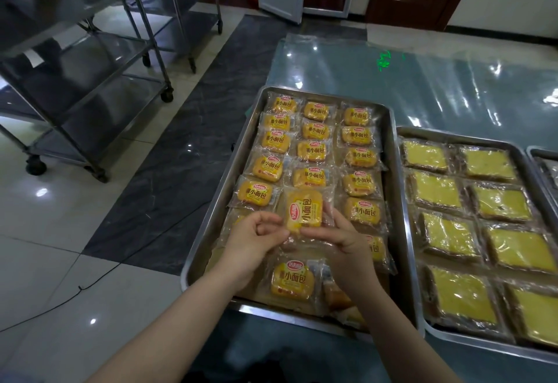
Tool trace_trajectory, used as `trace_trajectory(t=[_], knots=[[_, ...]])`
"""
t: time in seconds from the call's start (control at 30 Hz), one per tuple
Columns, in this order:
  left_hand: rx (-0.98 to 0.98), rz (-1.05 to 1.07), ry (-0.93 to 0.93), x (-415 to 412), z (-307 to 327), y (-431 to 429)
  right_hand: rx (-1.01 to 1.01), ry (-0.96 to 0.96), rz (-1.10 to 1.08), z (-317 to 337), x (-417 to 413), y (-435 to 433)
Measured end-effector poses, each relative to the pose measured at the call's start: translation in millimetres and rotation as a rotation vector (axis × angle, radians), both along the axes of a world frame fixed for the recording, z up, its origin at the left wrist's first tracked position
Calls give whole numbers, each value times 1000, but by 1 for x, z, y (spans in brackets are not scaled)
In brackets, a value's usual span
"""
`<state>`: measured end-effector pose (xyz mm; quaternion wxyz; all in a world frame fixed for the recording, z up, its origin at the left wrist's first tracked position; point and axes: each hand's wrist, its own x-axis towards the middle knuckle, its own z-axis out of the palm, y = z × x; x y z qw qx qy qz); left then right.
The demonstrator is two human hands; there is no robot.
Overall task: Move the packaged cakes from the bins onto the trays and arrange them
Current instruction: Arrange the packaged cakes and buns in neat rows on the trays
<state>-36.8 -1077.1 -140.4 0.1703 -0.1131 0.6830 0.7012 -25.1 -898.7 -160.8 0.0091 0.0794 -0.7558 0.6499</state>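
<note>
A steel tray [211, 225] on the table holds several small yellow packaged cakes in three rows. Over the tray's near middle, both hands hold one packaged cake [304, 211], turned sideways. My left hand [256, 239] pinches its near left edge with thumb and fingers. My right hand [342, 239] pinches its near right edge. Another packaged cake [292, 280] lies in the tray just below my hands. A second steel tray [414, 231] to the right holds several flat yellow square cakes in clear wrap.
A third tray's corner [540, 156] shows at the right edge. The table [422, 81] has a shiny plastic cover. Steel wheeled shelf racks [90, 87] stand on the tiled floor at left, and a black cable [99, 274] runs over the floor.
</note>
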Motion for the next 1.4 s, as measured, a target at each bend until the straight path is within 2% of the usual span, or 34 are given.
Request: trace_trajectory(t=[0.07,0.23,0.27,0.4,0.47,0.6,0.73,0.9,1.13,1.2,1.3,1.33,1.4], knots=[[-31,27,23,-2,-2,-7,-11,3,94,-2,1,3],[-218,-143,167,-9,-6,-22,-303,-302,-151,-1,-2,18],[-251,-188,184,-9,-7,-22,-278,-339,-135,0,-3,19],[-350,-258,225,-5,-13,-17,99,-351,-120,-1,-9,19],[-481,-286,199,-2,-19,-18,62,-341,-251,-4,-9,24],[-928,-544,73,8,-32,-28,-43,-371,-406,-10,-7,39],[-1058,-570,70,13,-35,-20,2,-394,-437,-15,-3,43],[-873,-573,32,17,-37,-6,33,-367,-452,-17,-1,46],[-641,-435,224,25,-8,-39,143,-299,-501,-24,-3,49],[-643,-386,193,25,-6,-58,217,-308,-454,-26,-8,41],[-636,-233,123,30,-16,-80,288,-373,-273,-27,-14,21],[-606,-178,94,34,-19,-84,347,-387,-216,-28,-14,15],[-546,-125,51,39,-26,-84,705,-310,-151,-30,-15,6]])
